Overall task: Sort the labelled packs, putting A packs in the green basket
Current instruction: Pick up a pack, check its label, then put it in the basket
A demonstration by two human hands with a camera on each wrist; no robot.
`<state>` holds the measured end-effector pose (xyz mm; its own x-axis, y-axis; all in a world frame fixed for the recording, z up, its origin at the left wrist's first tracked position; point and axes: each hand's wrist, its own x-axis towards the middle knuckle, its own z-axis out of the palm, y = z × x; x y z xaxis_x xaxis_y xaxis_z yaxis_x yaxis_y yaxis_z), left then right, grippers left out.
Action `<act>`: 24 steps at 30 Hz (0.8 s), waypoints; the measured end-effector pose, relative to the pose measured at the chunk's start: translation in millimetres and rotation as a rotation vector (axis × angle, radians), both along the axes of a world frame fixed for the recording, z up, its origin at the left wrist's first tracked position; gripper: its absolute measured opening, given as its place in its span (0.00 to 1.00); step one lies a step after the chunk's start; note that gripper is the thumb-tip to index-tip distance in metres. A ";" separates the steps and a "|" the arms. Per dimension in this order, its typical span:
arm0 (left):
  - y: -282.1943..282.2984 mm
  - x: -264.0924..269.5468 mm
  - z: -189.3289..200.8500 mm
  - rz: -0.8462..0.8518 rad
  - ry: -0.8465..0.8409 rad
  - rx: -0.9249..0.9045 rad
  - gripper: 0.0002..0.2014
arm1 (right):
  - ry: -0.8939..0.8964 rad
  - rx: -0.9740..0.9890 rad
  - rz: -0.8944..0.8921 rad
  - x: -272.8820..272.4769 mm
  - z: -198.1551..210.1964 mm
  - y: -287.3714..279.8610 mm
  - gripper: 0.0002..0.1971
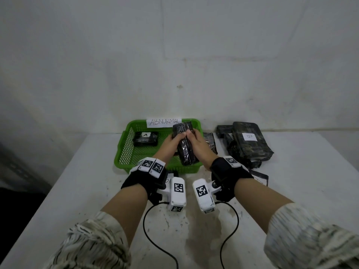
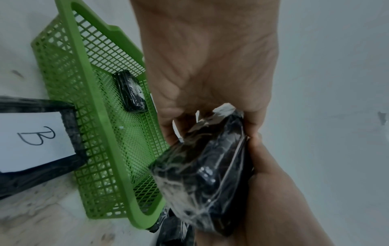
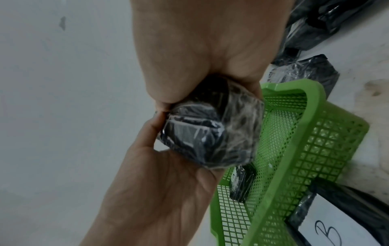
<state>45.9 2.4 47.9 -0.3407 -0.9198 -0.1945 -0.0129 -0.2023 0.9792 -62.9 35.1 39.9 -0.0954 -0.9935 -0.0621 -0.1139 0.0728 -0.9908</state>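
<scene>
While both hands hold it above the green basket [image 1: 124,150], a black plastic-wrapped pack [image 1: 185,144] stands on edge, its long side running from near to far, with its near end over the basket's near rim. No label shows on the faces turned to the cameras, so I cannot tell which letter it bears. The left hand [image 1: 171,141] grips the pack's left face, fingers curled round its far upper part; the right hand [image 1: 196,141] grips the right face in the same way, and the two thumbs meet on the top edge. From the left wrist view, the pack's [image 2: 202,169] clear wrap is wrinkled and shiny.

Inside the basket, at its far left, lies a smaller black pack with a white A label [image 1: 145,138], flat on the mesh floor. A paper sign reading ABNORMAL [image 1: 164,121] stands at the basket's far rim.

To the right of the basket, on the white table [image 1: 310,191], is a heap of dark wrapped packs; the topmost one bears a white B label [image 1: 249,137]. Another pack with a B label [image 2: 31,139] lies just beside the basket's near wall. Both wrists wear black straps with white marker blocks, and black cables trail toward the near edge.
</scene>
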 end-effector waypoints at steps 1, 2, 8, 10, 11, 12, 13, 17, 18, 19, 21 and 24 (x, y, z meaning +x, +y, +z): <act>0.1 0.0 0.0 -0.004 0.006 0.000 0.17 | 0.009 -0.009 -0.009 -0.6 0.5 0.4 0.30; 0.5 -0.2 0.4 -0.014 0.017 0.000 0.16 | 0.004 -0.022 -0.029 -1.6 0.2 0.2 0.28; -2.0 -3.3 2.2 0.038 -0.016 -0.024 0.25 | -0.059 0.005 -0.016 -10.0 -6.9 -0.7 0.25; -4.2 -3.6 0.9 0.101 -0.017 -0.053 0.23 | -0.146 0.077 0.033 -12.7 -7.1 -0.4 0.23; -5.9 -2.5 0.0 0.131 -0.008 -0.057 0.22 | -0.177 0.113 0.064 -12.8 -6.1 0.7 0.21; -7.9 -1.1 -1.2 0.156 0.002 -0.058 0.22 | -0.195 0.144 0.095 -12.4 -5.3 1.9 0.21; -9.7 0.6 -2.2 0.171 0.008 -0.057 0.21 | -0.200 0.166 0.116 -12.4 -4.7 3.5 0.21; -7.8 4.9 -5.4 0.109 0.000 -0.021 0.24 | -0.195 0.134 0.098 -12.7 -3.5 7.1 0.17; -5.6 5.4 -5.4 0.079 -0.018 -0.013 0.25 | -0.200 0.124 0.088 -12.4 -4.5 7.0 0.16; -3.7 4.9 -5.6 0.051 -0.042 -0.009 0.26 | -0.208 0.119 0.079 -12.5 -5.6 7.1 0.16; -0.7 3.1 -5.4 0.029 -0.063 -0.009 0.28 | -0.221 0.119 0.073 -11.8 -7.7 7.1 0.17; -2.6 3.4 -4.7 0.063 -0.043 0.011 0.28 | -0.240 0.171 0.105 -11.1 -9.9 7.3 0.21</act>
<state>49.3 -0.3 43.2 -0.2734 -0.9369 -0.2178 -0.0421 -0.2146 0.9758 -74.0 42.4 30.0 0.0443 -0.9705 -0.2371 0.1059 0.2406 -0.9648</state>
